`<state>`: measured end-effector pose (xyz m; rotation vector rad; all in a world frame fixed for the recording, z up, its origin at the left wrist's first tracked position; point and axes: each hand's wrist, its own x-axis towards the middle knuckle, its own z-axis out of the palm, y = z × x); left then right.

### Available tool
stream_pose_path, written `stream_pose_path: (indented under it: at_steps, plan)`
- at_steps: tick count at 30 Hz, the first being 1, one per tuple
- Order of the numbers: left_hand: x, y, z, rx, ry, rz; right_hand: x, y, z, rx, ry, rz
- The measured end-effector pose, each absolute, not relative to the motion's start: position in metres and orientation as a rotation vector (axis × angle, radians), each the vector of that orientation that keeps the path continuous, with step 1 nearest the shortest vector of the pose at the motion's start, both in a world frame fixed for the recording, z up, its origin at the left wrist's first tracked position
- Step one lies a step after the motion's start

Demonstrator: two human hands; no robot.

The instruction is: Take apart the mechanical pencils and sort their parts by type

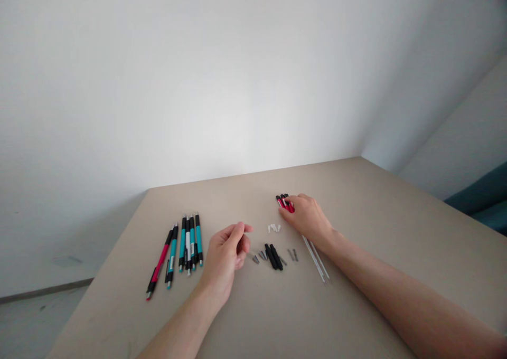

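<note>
My left hand (226,256) hovers over the middle of the table, thumb pressed to its curled fingers. Whatever lies in that pinch, if anything, is hidden. My right hand (307,216) is at the red pen barrels (282,202) with black ends, thumb and fingers closing round one; its fingers partly cover the group. Small white plastic pieces (273,228) lie between the hands. Nearer me are black grip sleeves (273,257), grey cone tips (255,260) and thin metal springs (292,254). White ink refills (317,261) extend from under my right wrist.
On the left lie several whole pens: a red pen (159,264), teal pens (172,256) and a white pen (188,245). The beige table (376,216) meets a white wall (237,84) at its back. Dark teal fabric (483,195) hangs beyond the right edge.
</note>
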<state>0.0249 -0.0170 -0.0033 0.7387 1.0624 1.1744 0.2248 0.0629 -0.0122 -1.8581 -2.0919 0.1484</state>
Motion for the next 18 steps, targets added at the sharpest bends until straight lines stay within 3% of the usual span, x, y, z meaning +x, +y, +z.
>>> stream_pose_path:
  at_steps: [5,12,18]
  plan:
    - [0.028,-0.021,0.004,0.643,0.896,1.185,0.226,0.052,0.000,-1.750,-2.039,0.126]
    - [0.036,-0.026,0.005,0.551,0.652,1.239,0.201,0.004,0.021,-0.771,-2.279,0.377]
    - [0.040,-0.029,0.005,0.604,0.647,1.129,0.199,0.004,0.020,-0.857,-2.148,0.566]
